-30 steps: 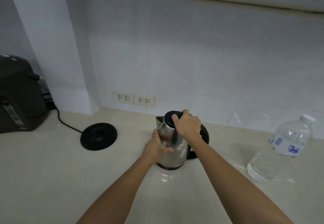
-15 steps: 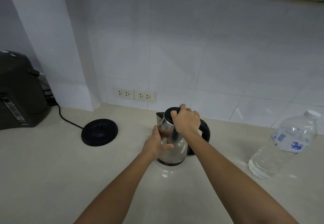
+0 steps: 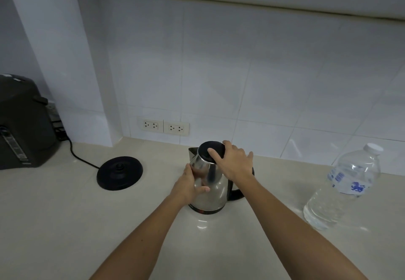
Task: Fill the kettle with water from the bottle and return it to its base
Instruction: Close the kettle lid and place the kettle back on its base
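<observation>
A steel kettle (image 3: 213, 188) with a black lid (image 3: 209, 151) and black handle stands upright on the counter, off its base. My left hand (image 3: 190, 186) wraps the kettle's left side. My right hand (image 3: 233, 162) rests on the lid with its fingers spread, thumb on the lid top. The round black base (image 3: 120, 172) lies on the counter to the left, apart from the kettle. A clear water bottle (image 3: 344, 188) with a white cap and blue label stands to the right, capped.
A dark appliance (image 3: 23, 124) sits at the far left, with a black cord (image 3: 81, 159) running to the base. Two wall sockets (image 3: 163, 126) are set in the tiled wall behind. The pale counter (image 3: 54, 225) extends toward me.
My right hand has loosened from a closed grip on the lid to spread fingers resting on it. The kettle and my left hand have stayed in place; the view shifted slightly.
</observation>
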Demonstrator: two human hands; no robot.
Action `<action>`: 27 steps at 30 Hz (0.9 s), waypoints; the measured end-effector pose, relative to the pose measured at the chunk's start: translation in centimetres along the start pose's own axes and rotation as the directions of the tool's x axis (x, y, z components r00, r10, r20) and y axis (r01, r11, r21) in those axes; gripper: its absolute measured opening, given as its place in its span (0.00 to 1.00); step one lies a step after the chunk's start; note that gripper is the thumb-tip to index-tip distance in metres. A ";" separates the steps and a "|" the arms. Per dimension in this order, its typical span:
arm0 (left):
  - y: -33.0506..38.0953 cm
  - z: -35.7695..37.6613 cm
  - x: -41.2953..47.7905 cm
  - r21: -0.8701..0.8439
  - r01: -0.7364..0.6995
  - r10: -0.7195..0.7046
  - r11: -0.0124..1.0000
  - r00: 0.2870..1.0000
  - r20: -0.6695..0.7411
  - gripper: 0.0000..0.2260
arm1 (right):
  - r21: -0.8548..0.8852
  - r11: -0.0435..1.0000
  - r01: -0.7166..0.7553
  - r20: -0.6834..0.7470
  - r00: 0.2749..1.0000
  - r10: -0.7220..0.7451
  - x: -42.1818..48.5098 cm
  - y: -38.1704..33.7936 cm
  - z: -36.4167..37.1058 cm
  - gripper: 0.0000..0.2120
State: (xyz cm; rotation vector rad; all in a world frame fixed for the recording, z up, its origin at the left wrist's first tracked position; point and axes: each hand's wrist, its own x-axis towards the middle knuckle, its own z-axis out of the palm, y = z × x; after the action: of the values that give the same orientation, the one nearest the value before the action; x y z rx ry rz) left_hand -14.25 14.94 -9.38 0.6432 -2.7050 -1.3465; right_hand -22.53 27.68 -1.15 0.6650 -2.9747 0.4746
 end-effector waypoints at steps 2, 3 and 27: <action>-0.2 0.0 -0.2 -0.034 -0.017 0.017 0.999 1.000 -0.016 0.38 | 0.144 0.989 0.013 -0.082 0.997 -0.001 -0.9 2.3 0.5 0.30; -0.3 0.0 -0.2 -0.052 -0.022 0.021 0.998 1.000 -0.018 0.38 | 0.215 0.976 0.019 -0.095 0.995 0.002 -1.3 3.6 0.9 0.28; 0.1 -7.1 -1.0 -0.164 -0.057 0.013 0.985 0.965 -0.260 0.36 | 0.664 0.745 0.056 -0.094 0.995 0.009 1.4 1.0 0.4 0.12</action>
State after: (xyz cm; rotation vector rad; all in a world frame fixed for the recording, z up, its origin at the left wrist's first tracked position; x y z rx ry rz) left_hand -11.75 10.07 -4.76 0.6970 -2.3572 -1.3602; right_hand -24.19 27.85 -1.65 0.6820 -2.6479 1.5645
